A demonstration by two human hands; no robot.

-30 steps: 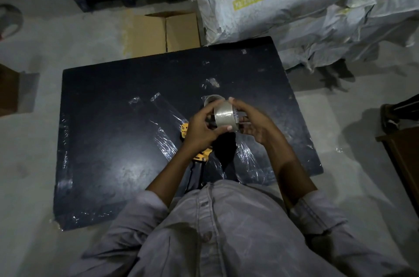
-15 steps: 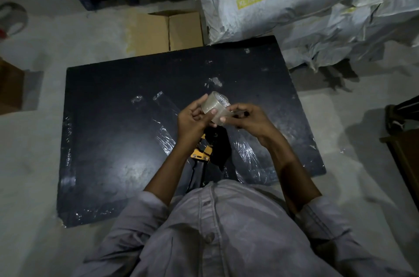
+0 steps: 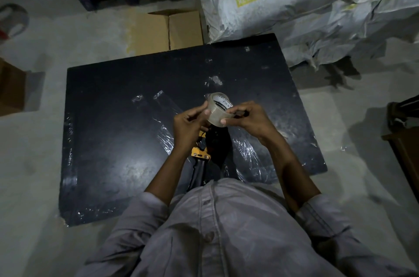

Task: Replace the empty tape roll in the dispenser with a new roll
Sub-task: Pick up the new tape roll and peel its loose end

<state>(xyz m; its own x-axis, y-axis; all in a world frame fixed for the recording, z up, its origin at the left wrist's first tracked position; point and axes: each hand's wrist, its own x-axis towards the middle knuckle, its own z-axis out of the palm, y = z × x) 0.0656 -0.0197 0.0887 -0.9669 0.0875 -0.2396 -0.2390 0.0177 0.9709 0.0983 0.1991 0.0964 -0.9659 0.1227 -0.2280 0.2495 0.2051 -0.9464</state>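
Head view: I see both hands raised over the black board (image 3: 118, 140), holding a clear tape roll (image 3: 216, 110) between them. Left hand (image 3: 189, 123) has its fingers curled, thumb tip pressed to the roll's near-left side. Right hand (image 3: 248, 120) pinches the roll from the right, thumb on the outer wrap, fingers folded over the far edge. Roll is tilted, open core facing up and away; printed label inside the core is visible but too small to read. Roll is off the board, held in the air.

Tape dispenser (image 3: 201, 152) lies on the board directly under the hands, just ahead of my grey shirt (image 3: 226, 231): yellow body part showing, dark handle running back toward me. Cannot tell whether a roll sits in it; that area is dark and partly covered by the left wrist.

Strips of clear plastic film (image 3: 166, 133) are stuck to the board around the dispenser. Board lies on a concrete floor (image 3: 34, 163). Flattened cardboard box (image 3: 167, 31) touches the board's far edge; white woven sacks (image 3: 283, 0) are piled at the far right corner.
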